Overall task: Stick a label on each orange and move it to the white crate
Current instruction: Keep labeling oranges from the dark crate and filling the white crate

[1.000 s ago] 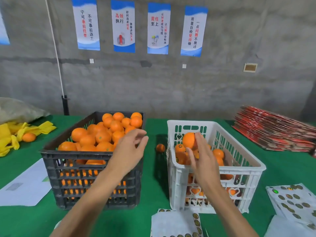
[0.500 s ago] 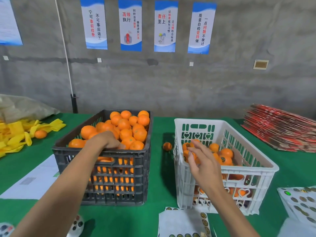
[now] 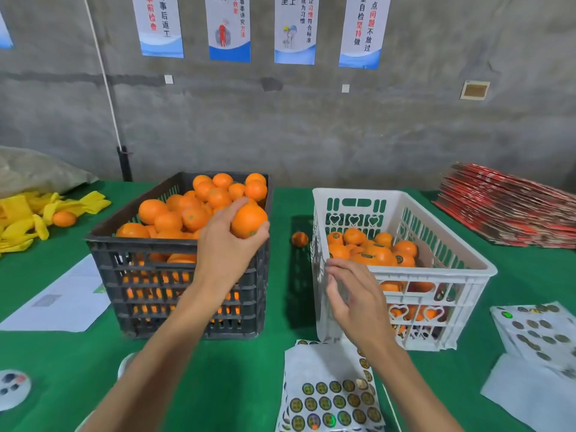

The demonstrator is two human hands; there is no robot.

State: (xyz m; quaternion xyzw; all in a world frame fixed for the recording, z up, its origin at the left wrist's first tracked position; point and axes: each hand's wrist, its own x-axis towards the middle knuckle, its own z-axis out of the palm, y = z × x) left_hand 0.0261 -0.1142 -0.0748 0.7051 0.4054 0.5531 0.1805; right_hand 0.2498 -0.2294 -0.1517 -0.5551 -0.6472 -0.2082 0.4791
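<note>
Wall posters [image 3: 229,28] had Chinese slogans: 不放过 on the rightmost, 至上 on the next. Sticker sheet [image 3: 332,397] print was too tiny to read.

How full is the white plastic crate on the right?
Partly full. The white plastic crate holds a heap of oranges well below its rim, leaving much of the slotted inner walls bare.

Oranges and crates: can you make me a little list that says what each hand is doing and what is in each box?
left hand: grips an orange above the black crate
right hand: fingers loosely curled, holds nothing, in front of the white crate
black crate: heaped with oranges
white crate: partly filled with labelled oranges
sticker sheet: flat on the green table, below the right hand
loose orange: on the table between the crates
</note>
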